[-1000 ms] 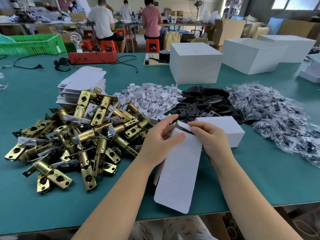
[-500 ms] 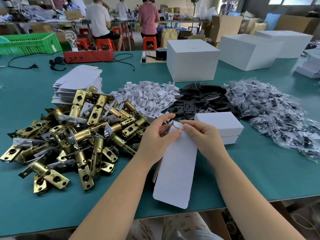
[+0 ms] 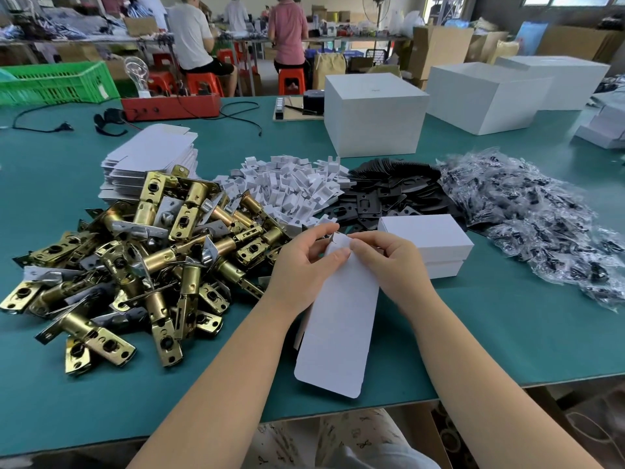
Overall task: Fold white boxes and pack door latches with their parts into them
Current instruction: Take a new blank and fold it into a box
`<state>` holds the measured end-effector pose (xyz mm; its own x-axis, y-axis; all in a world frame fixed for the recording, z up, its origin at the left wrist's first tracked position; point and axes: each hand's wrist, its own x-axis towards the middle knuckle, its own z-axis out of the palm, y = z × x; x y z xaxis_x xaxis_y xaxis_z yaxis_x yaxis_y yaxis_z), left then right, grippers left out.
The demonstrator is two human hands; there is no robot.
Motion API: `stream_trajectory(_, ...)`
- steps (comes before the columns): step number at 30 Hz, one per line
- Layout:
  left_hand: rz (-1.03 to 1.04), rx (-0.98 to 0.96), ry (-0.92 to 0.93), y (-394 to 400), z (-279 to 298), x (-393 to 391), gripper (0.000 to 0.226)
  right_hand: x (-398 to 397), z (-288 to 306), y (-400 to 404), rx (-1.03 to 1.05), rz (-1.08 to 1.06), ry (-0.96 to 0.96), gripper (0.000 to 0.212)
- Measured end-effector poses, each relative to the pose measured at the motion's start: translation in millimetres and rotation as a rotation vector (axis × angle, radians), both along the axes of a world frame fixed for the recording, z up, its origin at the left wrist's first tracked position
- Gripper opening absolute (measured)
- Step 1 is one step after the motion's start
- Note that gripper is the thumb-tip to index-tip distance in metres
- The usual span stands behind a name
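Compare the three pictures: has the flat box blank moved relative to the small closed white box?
No. The blank lies just left of the box, as before.

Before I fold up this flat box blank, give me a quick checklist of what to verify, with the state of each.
1. Both hands on the blank: left hand and right hand pinch the top of the flat box blank: ok.
2. Blank's lower end free of clutter: ok.
3. Latches within reach: brass latch pile beside the left hand: ok.
4. White inserts and black plates stocked: ok.
5. Creases pre-scored: cannot tell.
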<state>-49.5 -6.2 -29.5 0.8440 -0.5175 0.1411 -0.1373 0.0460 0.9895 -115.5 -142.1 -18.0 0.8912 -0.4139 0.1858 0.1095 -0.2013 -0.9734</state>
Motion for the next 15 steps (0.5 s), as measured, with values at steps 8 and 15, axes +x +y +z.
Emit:
stream_trajectory(8, -0.006, -0.029, 0.031, 0, 2, 1, 0.023, 1, -4, 0, 0.001, -0.013, 0.014, 0.024)
stream_trajectory(15, 0.116, -0.021, 0.032, -6, 3, 3, 0.024, 6, -11, 0, -0.070, -0.088, 0.042, 0.009)
